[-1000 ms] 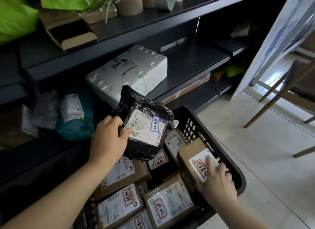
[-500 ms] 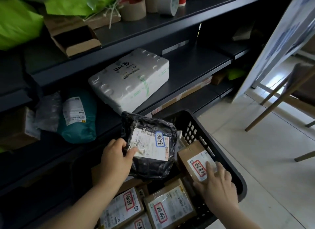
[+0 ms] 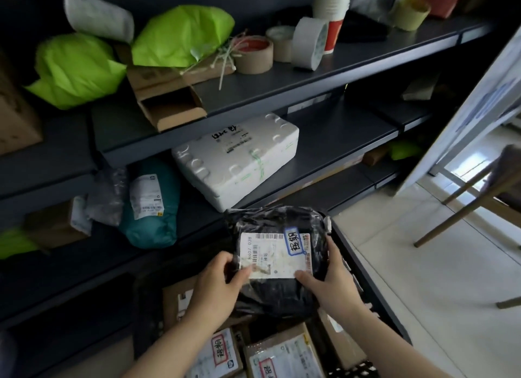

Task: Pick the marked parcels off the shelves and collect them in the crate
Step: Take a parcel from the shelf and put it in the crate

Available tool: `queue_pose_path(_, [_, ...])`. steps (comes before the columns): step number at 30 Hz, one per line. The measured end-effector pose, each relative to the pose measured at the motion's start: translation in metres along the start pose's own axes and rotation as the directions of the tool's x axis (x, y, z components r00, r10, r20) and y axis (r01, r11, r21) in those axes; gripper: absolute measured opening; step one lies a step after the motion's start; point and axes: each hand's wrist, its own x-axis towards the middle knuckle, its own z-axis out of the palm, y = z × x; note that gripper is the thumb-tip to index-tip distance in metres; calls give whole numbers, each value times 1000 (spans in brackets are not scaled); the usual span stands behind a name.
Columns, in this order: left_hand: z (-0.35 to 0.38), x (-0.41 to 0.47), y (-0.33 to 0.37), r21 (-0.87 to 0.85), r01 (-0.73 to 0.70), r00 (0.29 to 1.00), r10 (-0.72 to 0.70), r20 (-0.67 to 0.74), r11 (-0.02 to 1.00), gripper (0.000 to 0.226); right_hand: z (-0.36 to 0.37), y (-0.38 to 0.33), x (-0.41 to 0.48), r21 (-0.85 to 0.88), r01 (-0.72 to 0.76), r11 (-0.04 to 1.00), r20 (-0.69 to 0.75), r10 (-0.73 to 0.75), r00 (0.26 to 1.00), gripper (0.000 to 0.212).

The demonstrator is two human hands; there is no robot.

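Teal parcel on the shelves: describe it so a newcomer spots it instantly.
On the dark shelving, find the big white foam box on the middle shelf. Just left of it lies the teal parcel, a soft bag with a white label. Its neighbours are white foam, grey plastic and brown cardboard.

This is a parcel storeroom: the dark shelves [image 3: 282, 87] hold labelled parcels [image 3: 152, 203] and tape rolls [image 3: 253, 55], and a crate [image 3: 352, 265] of boxes [image 3: 282, 358] sits just below them.

Dark grey metal shelves [image 3: 282, 94] fill nine to one o'clock. Pale tiled floor [image 3: 408, 265] lies at four, a wooden chair [image 3: 462, 214] at three, a white board [image 3: 479, 107] leaning at two, daylight behind it.
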Motion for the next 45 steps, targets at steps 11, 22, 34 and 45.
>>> queue_pose_path(11, [7,53,-2,22,-145,964,146,-220,989,91,6,-5,76,-83,283,956,72,-277,958,61])
queue_pose_path(22, [44,36,-7,199,-290,892,340,-299,936,89,-2,37,106,-194,374,907,33,-375,926,33])
queue_pose_path(34, [77,40,-28,213,-166,984,176,-28,963,41,-31,60,99,-346,180,921,55,-172,984,53])
queue_pose_path(45, [98,50,-33,176,-115,993,119,-17,978,68,-20,52,117,-717,307,626,192,-246,950,53])
